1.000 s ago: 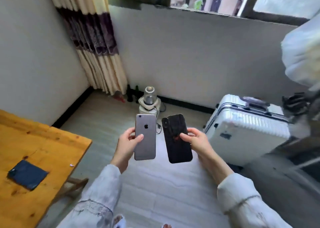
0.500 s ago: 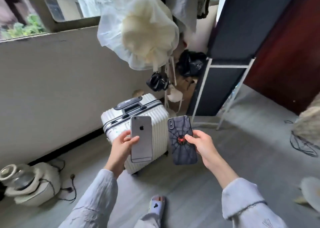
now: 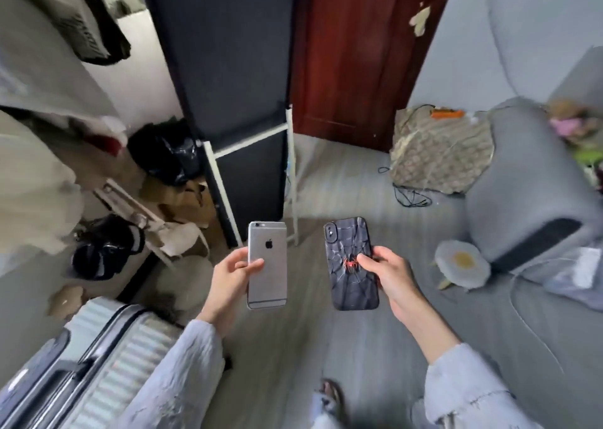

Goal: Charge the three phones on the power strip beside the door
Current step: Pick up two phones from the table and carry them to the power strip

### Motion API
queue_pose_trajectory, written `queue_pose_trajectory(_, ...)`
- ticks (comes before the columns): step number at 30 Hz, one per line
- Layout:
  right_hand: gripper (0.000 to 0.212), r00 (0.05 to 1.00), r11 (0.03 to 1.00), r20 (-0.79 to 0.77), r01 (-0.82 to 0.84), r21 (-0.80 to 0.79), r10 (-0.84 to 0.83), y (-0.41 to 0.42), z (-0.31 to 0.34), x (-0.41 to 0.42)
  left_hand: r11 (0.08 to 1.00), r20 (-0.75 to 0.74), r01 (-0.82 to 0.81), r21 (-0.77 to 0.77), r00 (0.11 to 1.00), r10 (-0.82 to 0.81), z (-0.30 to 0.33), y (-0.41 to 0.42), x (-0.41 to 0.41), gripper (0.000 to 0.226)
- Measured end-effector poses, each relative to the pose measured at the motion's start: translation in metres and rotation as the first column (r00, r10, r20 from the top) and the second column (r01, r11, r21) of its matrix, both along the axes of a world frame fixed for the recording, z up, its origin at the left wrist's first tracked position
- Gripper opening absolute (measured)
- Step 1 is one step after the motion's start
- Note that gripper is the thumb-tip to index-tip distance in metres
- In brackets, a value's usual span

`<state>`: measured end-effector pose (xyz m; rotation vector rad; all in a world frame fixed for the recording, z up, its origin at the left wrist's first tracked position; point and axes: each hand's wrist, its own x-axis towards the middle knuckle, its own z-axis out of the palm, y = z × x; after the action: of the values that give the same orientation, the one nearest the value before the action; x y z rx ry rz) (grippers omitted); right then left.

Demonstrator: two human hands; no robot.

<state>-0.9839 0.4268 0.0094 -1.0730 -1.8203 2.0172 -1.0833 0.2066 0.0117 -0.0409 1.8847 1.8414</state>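
Observation:
My left hand (image 3: 228,277) grips a silver-grey phone (image 3: 268,273) upright, its back with the logo facing me. My right hand (image 3: 390,273) holds a black phone in a spider-web case (image 3: 350,285), thumb on the red spider. Both phones hover side by side above the grey floor. The dark red door (image 3: 352,56) stands ahead. To its right a patterned stool (image 3: 440,154) carries an orange object (image 3: 445,113), and black cables (image 3: 409,197) trail down onto the floor. I cannot tell whether the orange object is the power strip. No third phone shows.
A black panel on a white frame (image 3: 228,102) leans left of the door. A white suitcase (image 3: 81,363) stands at lower left, with bags and clutter (image 3: 107,252) behind it. A grey sofa (image 3: 528,200) fills the right side, a flower-shaped cushion (image 3: 461,264) at its foot.
My view has swung right from the window wall and suitcase to the red door. Both hands keep the same hold on their phones in front of me.

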Motion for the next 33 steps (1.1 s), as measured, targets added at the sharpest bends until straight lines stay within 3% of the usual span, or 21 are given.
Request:
queue_pose_trajectory(8, 0.024, 0.988, 0.987, 0.0, 0.157, -0.045, -0.157, 0.167, -0.011, -0.064, 0.986, -0.002, 0.165, -0.009, 0.986, -0.165, -0.011, 0.194, -0.104, 0.019)
queue_pose_trajectory(14, 0.016, 0.975, 0.974, -0.003, 0.22, -0.052, -0.221, 0.301, 0.006, -0.107, 0.957, 0.042, 0.289, 0.026, 0.956, -0.29, -0.003, 0.339, -0.158, 0.015)
queue_pose_trajectory(20, 0.009, 0.957, 0.953, 0.019, 0.29, -0.083, -0.29, 0.418, -0.004, -0.159, 0.958, 0.051, 0.288, -0.001, 0.957, -0.287, -0.014, 0.463, -0.22, 0.017)
queue_pose_trajectory(33, 0.019, 0.921, 0.923, 0.093, 0.383, -0.035, -0.379, 0.698, -0.022, -0.315, 0.948, 0.103, 0.318, 0.004, 0.943, -0.316, -0.033, 0.759, -0.392, 0.018)
